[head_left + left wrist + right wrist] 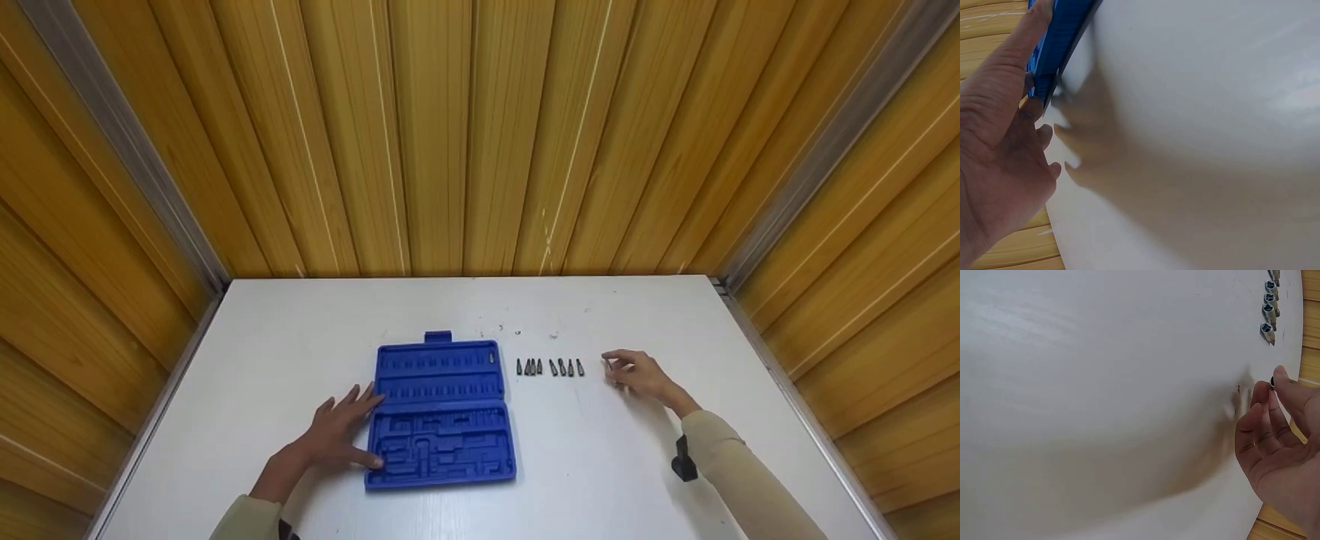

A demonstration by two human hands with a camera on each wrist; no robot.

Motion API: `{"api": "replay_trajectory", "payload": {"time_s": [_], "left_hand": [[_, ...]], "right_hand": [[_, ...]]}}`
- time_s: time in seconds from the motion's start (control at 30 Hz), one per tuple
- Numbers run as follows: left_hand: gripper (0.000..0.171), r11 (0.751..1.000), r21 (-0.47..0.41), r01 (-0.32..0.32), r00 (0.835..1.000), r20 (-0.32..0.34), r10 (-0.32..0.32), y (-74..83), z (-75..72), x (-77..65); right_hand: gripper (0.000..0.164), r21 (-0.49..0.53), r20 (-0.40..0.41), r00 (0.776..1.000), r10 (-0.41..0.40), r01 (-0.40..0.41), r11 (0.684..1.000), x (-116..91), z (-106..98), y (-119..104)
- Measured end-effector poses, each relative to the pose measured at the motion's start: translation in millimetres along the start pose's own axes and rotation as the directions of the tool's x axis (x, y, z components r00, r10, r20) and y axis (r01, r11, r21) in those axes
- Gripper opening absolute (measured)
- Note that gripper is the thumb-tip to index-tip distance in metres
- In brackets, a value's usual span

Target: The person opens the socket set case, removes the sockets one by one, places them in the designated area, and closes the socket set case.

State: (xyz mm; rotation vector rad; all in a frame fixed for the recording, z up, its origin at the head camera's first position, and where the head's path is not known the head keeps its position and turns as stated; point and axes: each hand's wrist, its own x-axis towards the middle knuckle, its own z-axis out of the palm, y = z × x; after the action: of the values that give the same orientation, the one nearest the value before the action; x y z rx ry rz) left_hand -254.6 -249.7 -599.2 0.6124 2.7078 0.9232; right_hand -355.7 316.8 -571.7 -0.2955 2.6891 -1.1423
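A blue plastic case (439, 406) lies unfolded on the white table, its moulded slots facing up. One small bit (492, 358) sits in the slot at the upper right of the case. My left hand (341, 431) rests against the left side of the case, fingers spread and thumb on the lower half's edge. To the right of the case stretches a row of several small metal screwdriver bits (562, 367). Past the row's right end, my right hand (636, 373) pinches a screwdriver bit (1273, 383) between thumb and index finger; most of it is hidden by the fingers.
Small dark specks (517, 332) are scattered on the white table (600, 450) behind the bits. Yellow wood-patterned panels (450, 150) rise at the back and both sides. The case's latch tab (438, 337) sticks out towards the back.
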Motion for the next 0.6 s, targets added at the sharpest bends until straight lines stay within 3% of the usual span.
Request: {"api": "replay_trajectory", "payload": {"time_s": [0.23, 0.6], "left_hand": [[0.115, 1.000, -0.003, 0.006, 1.000, 0.003, -0.006, 1.0, -0.2, -2.4], [0.115, 1.000, 0.016, 0.017, 1.000, 0.000, -0.017, -0.3, 1.3, -0.8]], "right_hand": [[0.040, -0.022, -0.006, 1.000, 0.024, -0.024, 0.999, -1.0, 6.4, 1.9], [0.040, -0.028, -0.018, 0.999, -0.036, 0.036, 0.999, 13.8, 19.1, -0.4]]}}
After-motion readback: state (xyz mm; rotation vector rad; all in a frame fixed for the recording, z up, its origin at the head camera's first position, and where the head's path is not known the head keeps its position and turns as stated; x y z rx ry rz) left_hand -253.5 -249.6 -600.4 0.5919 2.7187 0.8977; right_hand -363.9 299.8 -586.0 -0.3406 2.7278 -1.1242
